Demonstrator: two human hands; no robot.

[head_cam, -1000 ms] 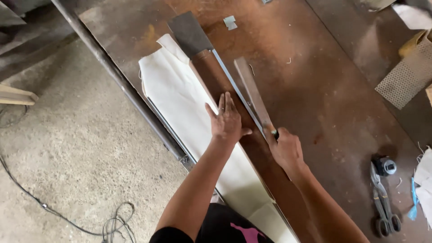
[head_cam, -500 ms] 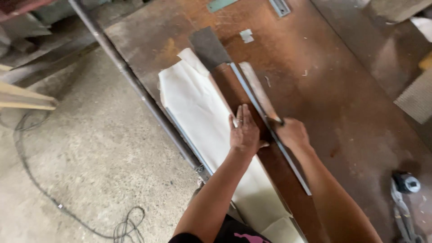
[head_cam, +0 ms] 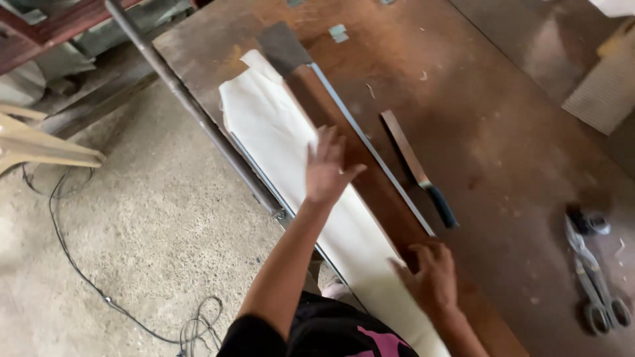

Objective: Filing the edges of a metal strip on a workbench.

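A long pale sheet [head_cam: 278, 132] lies along the left edge of a rusty metal table [head_cam: 476, 119]. A brown strip [head_cam: 360, 178] with a thin grey metal straightedge [head_cam: 370, 149] along its right side rests beside the sheet. My left hand [head_cam: 327, 168] hovers with fingers spread over the sheet and strip, blurred. My right hand [head_cam: 430, 274] presses flat on the near end of the brown strip. A knife with a dark handle [head_cam: 420, 172] lies alone on the table, right of the straightedge, apart from both hands.
Metal snips [head_cam: 595, 277] and a small round object [head_cam: 592, 221] lie at the table's right. A pipe [head_cam: 192, 106] runs along the table's left edge. A cable [head_cam: 99, 291] lies on the concrete floor. Perforated board [head_cam: 605, 86] sits far right.
My right hand has let go of the knife, which now lies on the table, and moved back to the strip's near end. My left hand has lifted off the strip.
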